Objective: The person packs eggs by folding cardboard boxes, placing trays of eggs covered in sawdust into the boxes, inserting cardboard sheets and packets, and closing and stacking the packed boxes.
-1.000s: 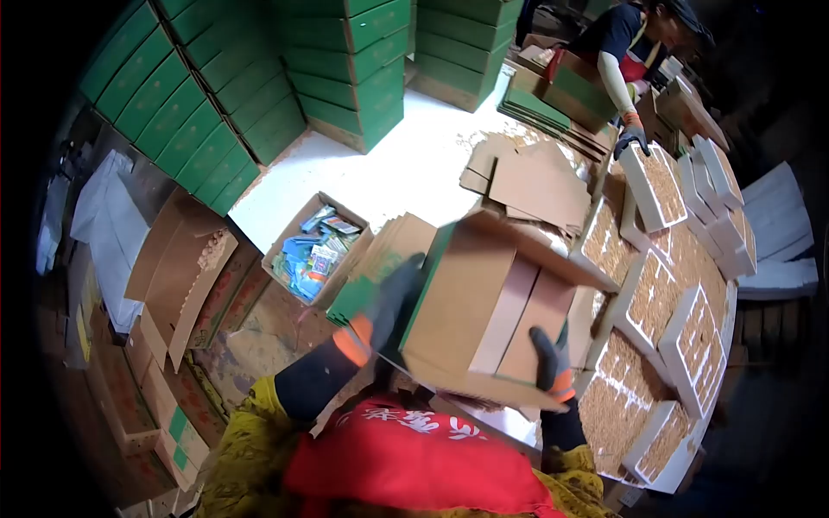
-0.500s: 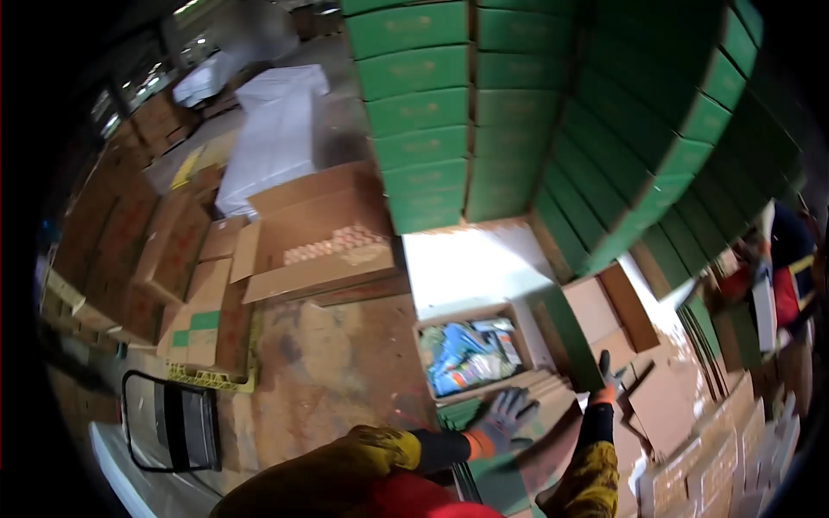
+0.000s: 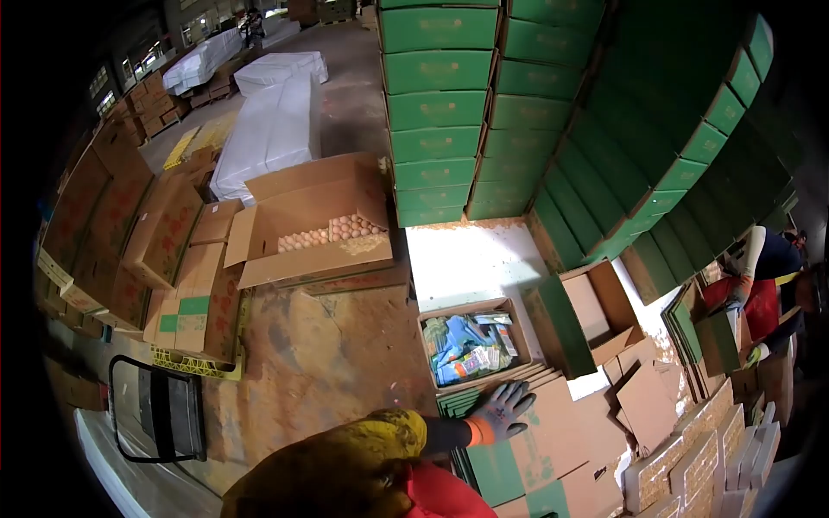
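My left hand [image 3: 503, 414], in a grey glove with an orange cuff, lies open with fingers spread on a stack of flattened green and brown cardboard boxes [image 3: 548, 423]. My right hand is out of view. Just beyond the left hand, blue and green packets [image 3: 471, 347] fill an open carton on a white surface [image 3: 462, 259]. To the right of that carton stands an open, hollow box with a green outer side [image 3: 560, 326] and brown inner walls. Loose brown cardboard pieces [image 3: 652, 406] lie to its right.
Tall stacks of green boxes [image 3: 440, 112] rise behind the white surface. At left are an open carton of eggs [image 3: 332, 233], brown cartons [image 3: 168, 229] and a black-handled cart [image 3: 160, 414]. Another person [image 3: 764, 293] handles a box at right. Cardboard bundles [image 3: 691, 457] stand at lower right.
My right hand has left the green-sided box and gone out of view. My left hand stays on the flattened boxes. The camera view has shifted slightly.
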Tool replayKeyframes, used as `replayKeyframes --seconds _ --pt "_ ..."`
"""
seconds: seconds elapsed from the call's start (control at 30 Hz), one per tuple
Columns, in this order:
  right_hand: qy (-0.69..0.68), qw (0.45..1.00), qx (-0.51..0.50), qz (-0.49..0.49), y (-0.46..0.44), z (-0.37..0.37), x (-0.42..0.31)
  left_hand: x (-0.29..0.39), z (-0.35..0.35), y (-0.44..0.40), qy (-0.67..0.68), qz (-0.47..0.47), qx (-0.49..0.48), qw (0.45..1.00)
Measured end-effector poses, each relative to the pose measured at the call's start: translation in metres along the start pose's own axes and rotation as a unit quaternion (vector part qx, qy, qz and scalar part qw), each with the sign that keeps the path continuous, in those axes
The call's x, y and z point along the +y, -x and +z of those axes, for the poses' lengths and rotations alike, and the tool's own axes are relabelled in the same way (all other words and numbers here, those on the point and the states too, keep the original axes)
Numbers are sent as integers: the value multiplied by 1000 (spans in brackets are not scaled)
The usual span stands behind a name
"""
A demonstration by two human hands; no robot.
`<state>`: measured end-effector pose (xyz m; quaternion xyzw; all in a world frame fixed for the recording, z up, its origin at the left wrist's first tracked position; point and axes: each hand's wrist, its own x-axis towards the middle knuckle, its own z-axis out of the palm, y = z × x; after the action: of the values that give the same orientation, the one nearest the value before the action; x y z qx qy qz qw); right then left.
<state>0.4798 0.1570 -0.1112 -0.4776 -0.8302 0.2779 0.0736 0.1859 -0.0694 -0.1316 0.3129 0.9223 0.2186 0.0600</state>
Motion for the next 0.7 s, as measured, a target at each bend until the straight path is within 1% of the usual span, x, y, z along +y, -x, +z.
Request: replayKeyframes --seconds 0.03,0.07,0.1,0.13,0.17,0.2,0.23,0.27,0.3,0.37,0.4,0.43,0.47,0.5,0.53,0.57,0.6,0.63,0.67,0.7 --pt "5 999 -19 28 6 -16 -14 4 -4 2 -3 1 -15 1000" --pt "10 998 -38 56 9 -37 -30 8 -7 4 -1 3 2 1000" --pt "15 995 -58 84 15 -57 -46 9 -5 9 6 -2 -1 1000" --pt "-131 987 -45 81 22 -70 -52 10 -4 10 39 0 1 999" --pt "-275 958 -32 76 29 -80 -55 12 -2 10 73 2 3 997" --pt "-413 908 -18 71 37 -87 -56 17 -9 12 64 -12 63 996" --pt "-431 901 -2 44 38 -93 -58 24 -24 12 55 -27 123 991" --pt "-447 894 15 18 35 -101 -61 34 -52 7 60 1 223 973" --pt "-464 885 28 -8 28 -109 -62 51 -95 11 75 46 266 960" --pt "-494 865 56 -61 9 -128 -55 84 -173 16 65 133 298 943" --pt "-490 871 10 -42 -15 -122 3 95 -203 14 23 174 261 949" --pt "-383 880 14 -280 -33 -131 5 105 -218 14 -19 213 223 951" --pt "-249 830 18 -499 -50 -138 1 96 -192 4 -51 260 233 936" --pt "-239 924 7 -299 -20 -142 -17 95 -195 7 -35 248 43 967" --pt "-227 970 -18 -87 11 -146 -36 94 -184 11 -89 290 59 951" --pt "-192 966 105 -141 30 -149 -51 95 -175 14 -142 329 73 931" --pt "-152 944 229 -184 48 -154 -61 115 -200 24 -91 277 -76 953" --pt "-109 904 349 -224 63 -159 -76 115 -208 21 -38 289 -126 948" --pt "-80 882 382 -264 75 -165 -108 114 -216 15 14 299 -176 938" --pt "-76 833 375 -399 86 -173 -156 114 -222 6 66 306 -225 922"
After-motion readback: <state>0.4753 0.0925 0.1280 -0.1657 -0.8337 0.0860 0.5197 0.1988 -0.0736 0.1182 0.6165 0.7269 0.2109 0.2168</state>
